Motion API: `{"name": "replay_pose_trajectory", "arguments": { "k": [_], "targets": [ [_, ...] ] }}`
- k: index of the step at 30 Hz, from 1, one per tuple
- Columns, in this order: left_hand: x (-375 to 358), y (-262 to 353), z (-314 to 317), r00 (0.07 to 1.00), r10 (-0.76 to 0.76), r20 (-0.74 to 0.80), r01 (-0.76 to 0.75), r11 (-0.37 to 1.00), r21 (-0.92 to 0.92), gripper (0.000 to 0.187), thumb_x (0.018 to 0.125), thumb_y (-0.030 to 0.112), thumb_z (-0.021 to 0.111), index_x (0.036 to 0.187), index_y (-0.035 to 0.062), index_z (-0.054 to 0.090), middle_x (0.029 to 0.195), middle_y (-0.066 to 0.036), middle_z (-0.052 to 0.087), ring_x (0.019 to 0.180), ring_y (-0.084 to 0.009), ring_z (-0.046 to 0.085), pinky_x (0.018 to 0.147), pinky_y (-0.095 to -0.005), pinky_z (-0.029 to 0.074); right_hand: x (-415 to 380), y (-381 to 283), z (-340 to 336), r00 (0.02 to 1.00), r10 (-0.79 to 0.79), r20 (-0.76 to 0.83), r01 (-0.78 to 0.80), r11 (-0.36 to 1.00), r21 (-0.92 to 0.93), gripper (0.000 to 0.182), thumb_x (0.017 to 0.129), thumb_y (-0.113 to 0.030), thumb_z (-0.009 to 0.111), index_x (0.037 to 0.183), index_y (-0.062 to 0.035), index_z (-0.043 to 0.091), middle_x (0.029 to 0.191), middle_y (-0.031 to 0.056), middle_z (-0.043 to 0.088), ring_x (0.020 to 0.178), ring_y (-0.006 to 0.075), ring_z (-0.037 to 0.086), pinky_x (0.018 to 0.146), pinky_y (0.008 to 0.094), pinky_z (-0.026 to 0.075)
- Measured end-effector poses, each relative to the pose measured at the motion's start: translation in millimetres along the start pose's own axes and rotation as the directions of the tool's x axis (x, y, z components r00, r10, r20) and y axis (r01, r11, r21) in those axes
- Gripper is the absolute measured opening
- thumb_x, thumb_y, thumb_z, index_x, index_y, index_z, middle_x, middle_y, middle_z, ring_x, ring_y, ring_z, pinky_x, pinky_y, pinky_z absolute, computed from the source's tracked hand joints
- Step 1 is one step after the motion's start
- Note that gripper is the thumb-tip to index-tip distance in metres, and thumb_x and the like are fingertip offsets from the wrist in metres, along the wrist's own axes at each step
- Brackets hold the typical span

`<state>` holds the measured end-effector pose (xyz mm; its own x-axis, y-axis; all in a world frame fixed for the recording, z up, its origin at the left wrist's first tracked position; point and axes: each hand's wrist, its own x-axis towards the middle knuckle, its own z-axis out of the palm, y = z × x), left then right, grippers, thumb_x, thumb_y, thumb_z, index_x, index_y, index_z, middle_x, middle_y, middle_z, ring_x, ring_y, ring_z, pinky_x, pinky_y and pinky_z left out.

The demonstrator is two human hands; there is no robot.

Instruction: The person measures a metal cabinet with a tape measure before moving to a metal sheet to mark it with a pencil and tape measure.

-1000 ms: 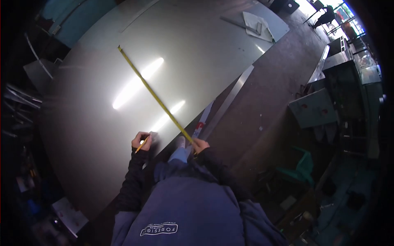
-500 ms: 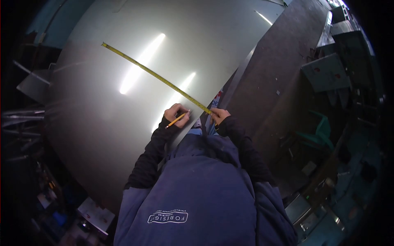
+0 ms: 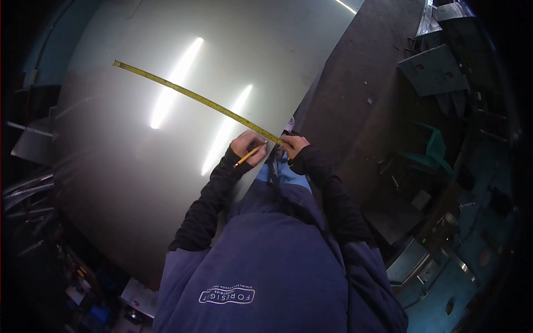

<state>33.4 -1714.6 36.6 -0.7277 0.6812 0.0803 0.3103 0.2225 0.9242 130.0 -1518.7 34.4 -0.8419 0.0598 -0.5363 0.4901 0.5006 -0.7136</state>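
Note:
A yellow tape measure (image 3: 200, 100) lies extended across a large shiny metal sheet (image 3: 127, 183), reaching from the upper left to the sheet's right edge. My left hand (image 3: 248, 147) rests on the sheet just below the tape near that edge, its fingers closed round a yellow pencil (image 3: 247, 156). At the near end of the tape, just past the edge, my right hand (image 3: 294, 146) grips it between thumb and fingers. The tape's case is hidden.
Beyond the sheet's right edge is the dark floor (image 3: 355, 94). Further right are a green plastic chair (image 3: 433, 150) and a box-like panel (image 3: 433, 69). Metal racks (image 3: 28, 191) stand at the far left, and a blue surface (image 3: 472, 250) lies at the lower right.
My left hand with the pencil has moved right and slightly up, closer to the sheet's edge and my right hand. The camera view has shifted, and the tape appears further left.

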Motion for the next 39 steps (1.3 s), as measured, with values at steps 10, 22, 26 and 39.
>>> {"name": "replay_pose_trajectory", "arguments": {
  "k": [10, 22, 26, 39],
  "targets": [
    [6.5, -13.1, 12.3, 0.970, 0.234, -0.063, -0.219, 0.959, 0.177, 0.014, 0.073, 0.006, 0.071, 0.085, 0.0054, 0.064, 0.082, -0.009, 0.062, 0.073, -0.0241, 0.062, 0.065, -0.0310, 0.049, 11.3, 12.7, -1.7, 0.999, -0.036, 0.025, 0.034, 0.997, 0.074, 0.020, 0.092, -0.015, 0.052, 0.097, -0.0026, 0.067, 0.077, 0.0065, 0.069, 0.064, 0.0187, 0.062, 0.062, 0.0323, 0.049],
    [20.7, -32.2, 12.9, 0.950, 0.291, -0.116, -0.191, 0.831, 0.523, 0.027, 0.065, 0.019, 0.081, 0.090, 0.0220, 0.071, 0.097, -0.004, 0.057, 0.087, -0.0240, 0.054, 0.071, -0.0363, 0.044, 6.8, 5.2, -2.9, 0.996, -0.050, 0.078, 0.037, 0.986, 0.164, 0.021, 0.088, -0.009, 0.049, 0.096, -0.0044, 0.068, 0.079, 0.0076, 0.070, 0.066, 0.0208, 0.063, 0.066, 0.0325, 0.049],
    [20.0, -34.1, 15.2, 0.951, 0.282, -0.128, -0.178, 0.837, 0.518, 0.026, 0.065, 0.019, 0.081, 0.089, 0.0198, 0.071, 0.098, -0.006, 0.057, 0.090, -0.0250, 0.054, 0.073, -0.0369, 0.044, 3.5, -3.7, -7.9, 0.999, -0.005, 0.045, 0.001, 0.997, 0.079, 0.023, 0.087, -0.010, 0.050, 0.097, -0.0056, 0.070, 0.080, 0.0086, 0.070, 0.067, 0.0232, 0.065, 0.066, 0.0330, 0.050],
    [20.3, -20.1, 6.6, 0.945, 0.281, -0.167, -0.179, 0.872, 0.456, 0.024, 0.074, 0.015, 0.075, 0.097, 0.0128, 0.069, 0.095, -0.010, 0.060, 0.089, -0.0265, 0.058, 0.077, -0.0373, 0.047, 8.3, 3.9, -0.1, 0.999, -0.019, 0.032, 0.018, 0.999, 0.040, 0.022, 0.086, -0.012, 0.053, 0.097, -0.0077, 0.071, 0.080, 0.0122, 0.069, 0.070, 0.0273, 0.066, 0.069, 0.0356, 0.051]
  ]
}}
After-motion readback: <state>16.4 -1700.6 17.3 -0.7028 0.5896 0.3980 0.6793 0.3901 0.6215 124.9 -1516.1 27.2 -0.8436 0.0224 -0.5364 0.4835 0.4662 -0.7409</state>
